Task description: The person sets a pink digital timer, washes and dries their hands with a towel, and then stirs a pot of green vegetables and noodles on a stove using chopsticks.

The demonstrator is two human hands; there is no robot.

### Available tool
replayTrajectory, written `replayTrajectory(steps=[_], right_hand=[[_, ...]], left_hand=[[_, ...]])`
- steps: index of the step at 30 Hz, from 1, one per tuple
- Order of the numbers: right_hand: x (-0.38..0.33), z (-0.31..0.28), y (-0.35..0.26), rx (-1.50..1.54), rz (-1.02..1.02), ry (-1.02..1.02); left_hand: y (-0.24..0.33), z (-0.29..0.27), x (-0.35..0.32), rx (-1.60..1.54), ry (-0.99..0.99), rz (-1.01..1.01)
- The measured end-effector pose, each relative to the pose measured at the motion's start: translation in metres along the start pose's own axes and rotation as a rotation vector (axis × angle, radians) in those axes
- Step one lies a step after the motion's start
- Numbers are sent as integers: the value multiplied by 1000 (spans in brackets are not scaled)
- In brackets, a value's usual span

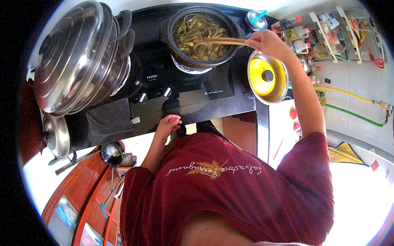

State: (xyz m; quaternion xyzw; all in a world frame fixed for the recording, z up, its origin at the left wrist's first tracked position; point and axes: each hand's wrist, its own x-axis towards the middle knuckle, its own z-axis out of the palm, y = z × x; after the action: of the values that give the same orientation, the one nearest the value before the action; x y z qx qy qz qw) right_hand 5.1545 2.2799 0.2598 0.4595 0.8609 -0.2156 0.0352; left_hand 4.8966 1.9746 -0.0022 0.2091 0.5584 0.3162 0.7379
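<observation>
My right hand reaches over the stove and grips a pair of wooden chopsticks. Their tips are in a black pot full of greenish-brown strips in broth. The pot stands on the right burner of the black cooktop. My left hand rests at the cooktop's front edge, below the knobs, fingers loosely curled and holding nothing. My dark red shirt fills the lower part of the view.
A large steel steamer with a lid stands on the left burner. A steel lid with a yellow underside lies right of the pot. Bottles, a steel cup, a dark cloth, a small lid and a ladle surround the stove.
</observation>
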Motion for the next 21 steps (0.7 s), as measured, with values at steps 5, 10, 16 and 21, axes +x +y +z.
replayTrajectory(steps=[5, 10, 16, 21], right_hand=[[-13, -2, 1, -11, 61, -138], [0, -2, 2, -475, -84, -38], [27, 18, -4, -657, 1, 167], [-12, -31, -34, -624, 6, 107]], left_hand=[[-10, -5, -1, -11, 29, 6], [-10, 0, -1, 21, 42, -24], [-6, 10, 2, -32, 5, 24], [-5, 14, 1, -29, 61, 2]])
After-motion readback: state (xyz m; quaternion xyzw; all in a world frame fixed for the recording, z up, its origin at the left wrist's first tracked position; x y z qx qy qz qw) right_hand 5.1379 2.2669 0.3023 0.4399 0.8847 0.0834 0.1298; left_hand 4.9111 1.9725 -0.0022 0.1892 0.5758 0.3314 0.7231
